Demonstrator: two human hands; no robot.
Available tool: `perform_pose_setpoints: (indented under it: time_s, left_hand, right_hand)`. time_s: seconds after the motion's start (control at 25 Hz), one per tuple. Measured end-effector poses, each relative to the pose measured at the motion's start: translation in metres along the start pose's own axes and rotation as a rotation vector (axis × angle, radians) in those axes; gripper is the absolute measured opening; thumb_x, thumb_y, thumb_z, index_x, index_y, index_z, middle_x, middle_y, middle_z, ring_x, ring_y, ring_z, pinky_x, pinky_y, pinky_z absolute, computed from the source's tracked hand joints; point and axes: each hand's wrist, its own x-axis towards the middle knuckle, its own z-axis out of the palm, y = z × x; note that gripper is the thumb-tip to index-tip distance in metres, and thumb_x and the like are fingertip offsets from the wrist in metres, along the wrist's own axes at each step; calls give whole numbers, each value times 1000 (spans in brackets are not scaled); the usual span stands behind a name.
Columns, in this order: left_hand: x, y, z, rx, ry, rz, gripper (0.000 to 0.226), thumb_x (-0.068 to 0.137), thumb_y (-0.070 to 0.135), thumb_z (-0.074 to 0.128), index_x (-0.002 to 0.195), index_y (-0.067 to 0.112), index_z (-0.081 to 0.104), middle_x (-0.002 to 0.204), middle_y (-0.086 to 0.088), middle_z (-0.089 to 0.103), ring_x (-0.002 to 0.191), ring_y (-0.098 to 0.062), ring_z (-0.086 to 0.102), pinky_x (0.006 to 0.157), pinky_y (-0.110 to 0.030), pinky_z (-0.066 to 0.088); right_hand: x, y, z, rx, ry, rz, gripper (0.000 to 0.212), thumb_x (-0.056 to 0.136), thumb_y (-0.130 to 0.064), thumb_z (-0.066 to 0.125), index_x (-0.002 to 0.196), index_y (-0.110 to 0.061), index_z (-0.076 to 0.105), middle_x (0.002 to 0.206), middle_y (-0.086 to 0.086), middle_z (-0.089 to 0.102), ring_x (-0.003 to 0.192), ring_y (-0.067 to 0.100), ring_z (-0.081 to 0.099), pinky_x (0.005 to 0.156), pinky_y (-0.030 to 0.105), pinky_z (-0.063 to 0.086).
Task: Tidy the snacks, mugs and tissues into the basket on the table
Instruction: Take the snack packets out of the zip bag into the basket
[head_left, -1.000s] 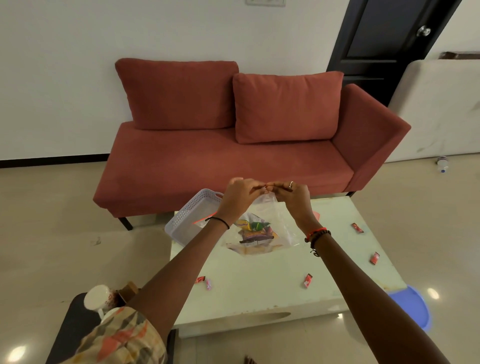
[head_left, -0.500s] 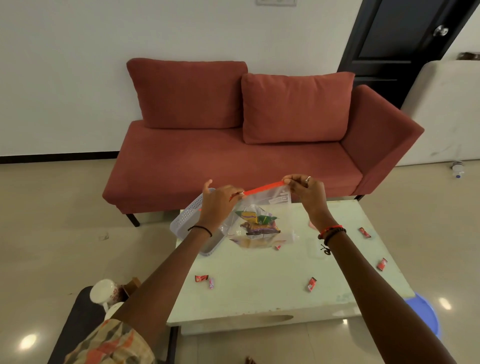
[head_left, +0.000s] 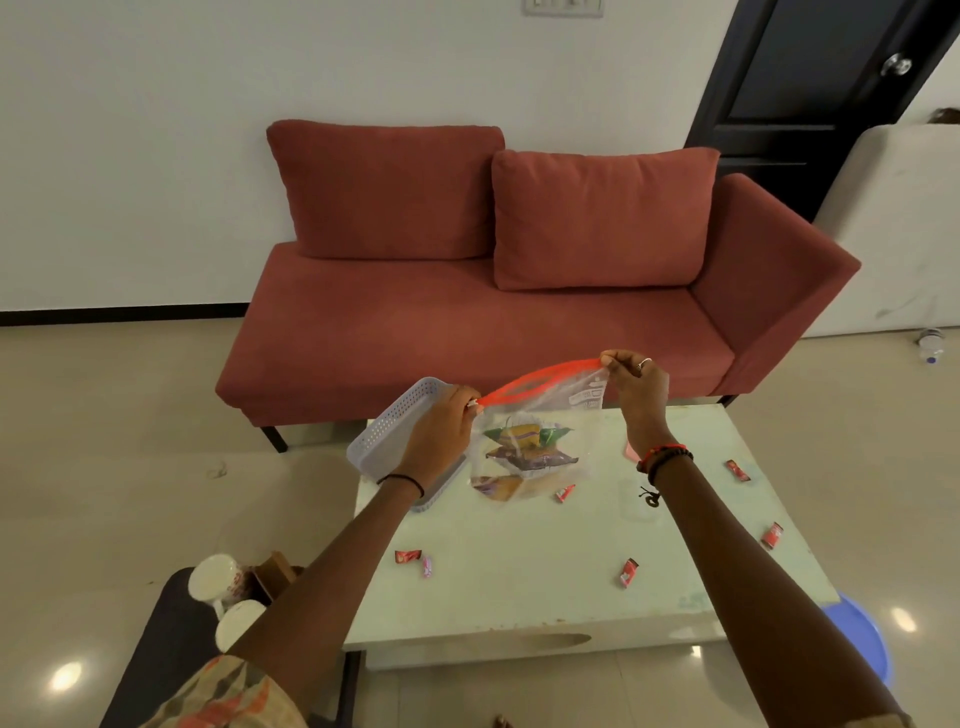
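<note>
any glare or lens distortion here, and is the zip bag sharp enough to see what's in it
Head view: the wide-angle bend tilts the door at upper right; lamp glare shows as bright spots on the glossy floor, lower left and lower right; the light is soft and even; the zip bag is fairly sharp, with coloured snack packets showing through its clear plastic.

I have the table (head_left: 519, 603) straight ahead, with the sofa (head_left: 467, 332) behind it against the wall. The basket (head_left: 387, 431) sits at the table's far left corner. The bag (head_left: 540, 452) hangs over the table between the left hand (head_left: 441, 431), which is in front of the basket, and the right hand (head_left: 636, 387). Each hand pinches a top corner. Snacks (head_left: 524, 439) lie inside the bag. Candies (head_left: 628, 571) lie scattered on the table, one just beneath the bag. Two mugs (head_left: 215, 577) stand left of the table, near me.
</note>
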Motion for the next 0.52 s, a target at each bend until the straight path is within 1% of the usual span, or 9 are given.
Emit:
perform_pose_setpoints:
  time_s: [0.08,0.16,0.24,0.28,0.32,0.36,0.4,0.48,0.52]
  left_hand:
    - [0,10,8,-24,20,39,20,97,14,41,106,6,56,99,-9,61,83,-24,60,72,-40,51]
    - [0,18,11,-15,30,71,19,96,10,41,104,3,56,100,-12,61,85,-27,60,74,-42,50]
    - [1,19,10,9,20,100,19,96,10,42,104,3,58,99,-12,62,86,-27,60,75,-42,50]
    - [2,18,9,21,10,107,19,95,10,43,104,3,58,100,-11,62,88,-27,60,76,-42,50]
    - [3,17,7,37,-1,112,19,95,10,44,106,4,59,102,-10,63,89,-26,61,77,-42,51]
    - [4,15,5,58,-12,120,20,95,11,45,107,5,59,104,-10,64,91,-25,62,78,-42,52]
    - [4,12,3,80,-24,128,21,95,11,45,109,6,59,106,-9,64,93,-24,62,79,-41,52]
    - [5,8,0,110,-44,136,22,95,13,45,112,8,59,109,-7,65,96,-23,62,82,-39,52]
    - [4,6,-1,117,-45,138,22,96,14,45,112,9,59,109,-6,65,96,-22,63,82,-38,53]
  right_hand:
    - [-2,6,3,-138,3,-12,13,85,-9,64,95,-6,72,94,8,73,87,15,61,74,18,45]
    - [-9,10,8,-354,-84,-169,17,84,-5,63,98,-6,74,105,12,71,96,20,64,75,16,44]
    - [-20,12,17,-522,-258,-397,28,82,-1,65,108,-8,72,114,12,68,111,25,60,93,26,44]
    - [-25,13,23,-602,-349,-466,33,82,-2,65,114,-11,69,120,10,66,117,25,57,102,34,40]
    - [-29,13,29,-672,-421,-498,35,85,-6,63,119,-14,66,125,7,64,122,23,54,108,40,34]
    - [-33,13,34,-723,-471,-515,34,88,-11,61,121,-16,65,128,3,63,123,21,53,110,42,30]
    - [-34,13,39,-745,-503,-533,29,90,-17,59,118,-15,66,127,2,64,121,20,56,108,39,32]
    - [-37,13,47,-706,-540,-529,21,92,-21,58,104,-9,71,119,2,69,107,21,64,89,27,42]
    - [-40,12,51,-679,-550,-503,21,92,-21,58,102,-10,72,114,3,72,101,20,67,81,25,46]
